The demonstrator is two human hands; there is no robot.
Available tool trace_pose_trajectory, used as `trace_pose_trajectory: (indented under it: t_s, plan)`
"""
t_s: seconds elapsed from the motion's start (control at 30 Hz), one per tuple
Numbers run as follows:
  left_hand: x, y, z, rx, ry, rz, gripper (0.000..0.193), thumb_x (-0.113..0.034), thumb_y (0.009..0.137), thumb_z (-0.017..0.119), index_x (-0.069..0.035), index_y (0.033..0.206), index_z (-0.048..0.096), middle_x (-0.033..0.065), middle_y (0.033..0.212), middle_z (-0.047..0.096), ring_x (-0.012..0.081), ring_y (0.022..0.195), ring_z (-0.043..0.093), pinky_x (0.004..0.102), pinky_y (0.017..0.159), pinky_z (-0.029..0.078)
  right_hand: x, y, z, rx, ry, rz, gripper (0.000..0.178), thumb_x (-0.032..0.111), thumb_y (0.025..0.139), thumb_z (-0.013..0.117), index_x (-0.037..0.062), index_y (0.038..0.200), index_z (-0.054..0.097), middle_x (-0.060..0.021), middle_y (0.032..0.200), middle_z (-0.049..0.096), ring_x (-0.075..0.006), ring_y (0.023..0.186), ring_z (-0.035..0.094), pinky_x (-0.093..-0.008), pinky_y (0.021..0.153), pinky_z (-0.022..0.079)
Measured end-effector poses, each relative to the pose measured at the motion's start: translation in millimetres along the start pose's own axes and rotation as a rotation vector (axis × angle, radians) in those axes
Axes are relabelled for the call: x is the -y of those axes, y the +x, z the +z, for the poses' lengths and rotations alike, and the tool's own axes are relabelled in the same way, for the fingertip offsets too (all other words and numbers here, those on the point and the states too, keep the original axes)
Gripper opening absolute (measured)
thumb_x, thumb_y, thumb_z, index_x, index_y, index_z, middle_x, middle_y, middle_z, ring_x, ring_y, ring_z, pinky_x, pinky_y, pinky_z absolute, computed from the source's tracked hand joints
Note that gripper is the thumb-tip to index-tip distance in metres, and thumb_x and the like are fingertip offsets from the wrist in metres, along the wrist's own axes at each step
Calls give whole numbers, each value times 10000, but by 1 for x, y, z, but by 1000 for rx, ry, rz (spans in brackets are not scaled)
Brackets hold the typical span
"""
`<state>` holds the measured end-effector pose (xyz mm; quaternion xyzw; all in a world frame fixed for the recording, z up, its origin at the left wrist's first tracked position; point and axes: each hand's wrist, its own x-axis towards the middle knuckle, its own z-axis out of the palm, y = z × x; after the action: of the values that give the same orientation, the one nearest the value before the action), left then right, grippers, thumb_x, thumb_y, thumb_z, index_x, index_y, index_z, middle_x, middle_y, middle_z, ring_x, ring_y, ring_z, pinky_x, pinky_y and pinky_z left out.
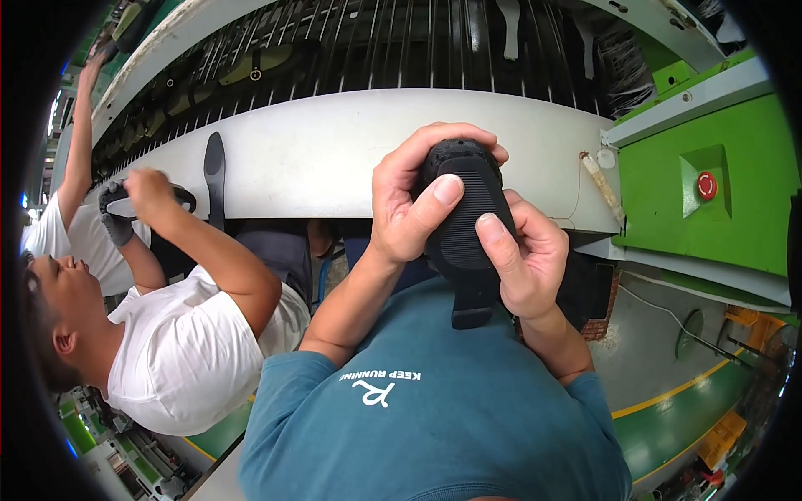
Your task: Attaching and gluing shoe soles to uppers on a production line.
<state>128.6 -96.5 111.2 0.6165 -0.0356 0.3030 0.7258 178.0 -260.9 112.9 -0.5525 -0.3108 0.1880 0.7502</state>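
In front of my chest I hold a black shoe (pixel 464 219) with its ribbed outsole facing up. The sole narrows below the ribbed part and ends in a small bent tab near my shirt. My left hand (pixel 419 192) is closed round its left side and far end, its thumb on the sole. My right hand (pixel 528 255) grips the right side, thumb pressed along the ribs' edge. Most fingers of my right hand are hidden beneath. A long black sole piece (pixel 215 167) with a narrow middle lies on the white bench (pixel 317 159) to my left.
Beyond the bench runs a rack of metal rollers (pixel 368 50), bearing an olive strap with a buckle (pixel 257 71) and a pale sole piece (pixel 510 29). At left, a co-worker (pixel 180 342) handles a dark item. A green machine (pixel 710 142) with a red button stands right.
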Motion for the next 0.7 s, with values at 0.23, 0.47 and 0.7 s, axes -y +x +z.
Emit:
trace_pose_trajectory:
  t_s: [0.23,0.47,0.7]
  plan:
    - [0,0,2,-1,-9,-5,495,-313,967,663,53,1300,685,199,1137,766,247,1031,742,376,936,599,0,0,-2,0,-7,-4,228,97,1041,729,-4,851,656,-36,827,678,-63,706,556,-241,620,437]
    - [-7,-1,8,-34,63,-52,569,-387,951,642,81,1272,684,247,1121,764,278,1008,749,405,933,612,-1,-2,-4,3,-17,-12,223,81,1031,729,-1,842,645,-36,824,675,-67,702,553,-242,619,435]
    - [-8,-3,6,8,26,-27,431,-257,996,649,52,1293,690,197,1155,771,237,1033,738,376,951,592,0,-2,-7,9,-47,10,224,77,1024,732,3,832,642,-31,819,670,-69,705,553,-244,625,437]
